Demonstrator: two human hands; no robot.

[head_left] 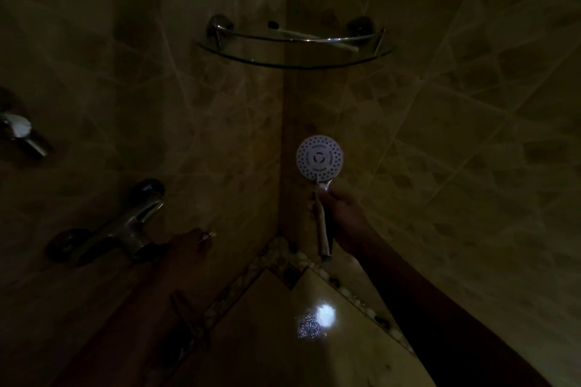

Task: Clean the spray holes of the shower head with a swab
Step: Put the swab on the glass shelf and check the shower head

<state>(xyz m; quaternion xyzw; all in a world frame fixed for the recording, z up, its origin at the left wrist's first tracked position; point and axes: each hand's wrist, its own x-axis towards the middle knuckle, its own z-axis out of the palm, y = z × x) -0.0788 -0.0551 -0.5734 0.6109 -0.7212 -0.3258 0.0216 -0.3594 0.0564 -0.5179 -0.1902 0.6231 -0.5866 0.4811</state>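
Note:
The room is very dim. A round white shower head (319, 157) with dark spray holes faces me, held upright in the tiled corner by its chrome handle. My right hand (338, 212) is closed around that handle. My left hand (188, 243) is low at the left, beside the tap, and pinches a small thin swab (207, 235) between its fingertips. The swab is well apart from the shower head, to its lower left.
A chrome mixer tap (125, 226) juts from the left wall, with another chrome fitting (19, 132) above it. A glass corner shelf (295, 41) with a metal rail hangs overhead. A bright light spot (323, 314) reflects off the wet floor tile.

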